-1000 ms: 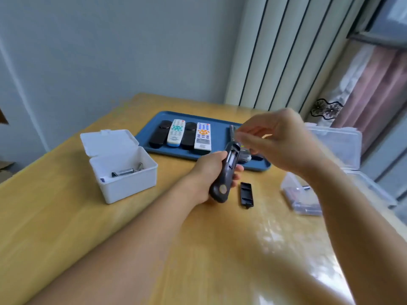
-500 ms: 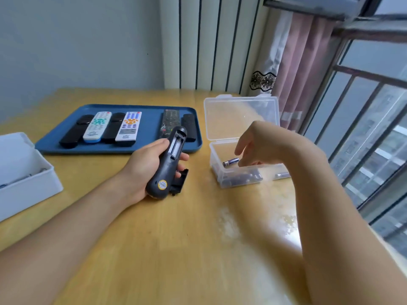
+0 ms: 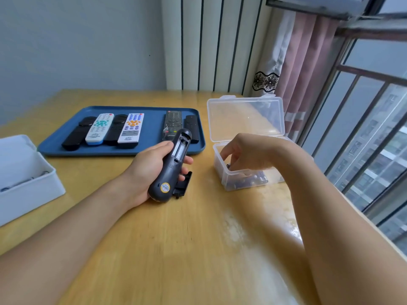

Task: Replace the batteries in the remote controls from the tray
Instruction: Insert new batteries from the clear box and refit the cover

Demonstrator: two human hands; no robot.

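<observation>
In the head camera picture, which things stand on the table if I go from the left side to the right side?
White box → blue tray with six remotes → dark remote held in the left hand, compartment open → black battery cover → clear plastic box of batteries, the right hand reaching into it.

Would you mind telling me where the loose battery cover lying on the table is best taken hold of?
Probably by its two long edges near the right end, coming from above and the right. The battery cover lies flat on the table, and its left side is tucked under the dark remote that the left hand holds.
</observation>
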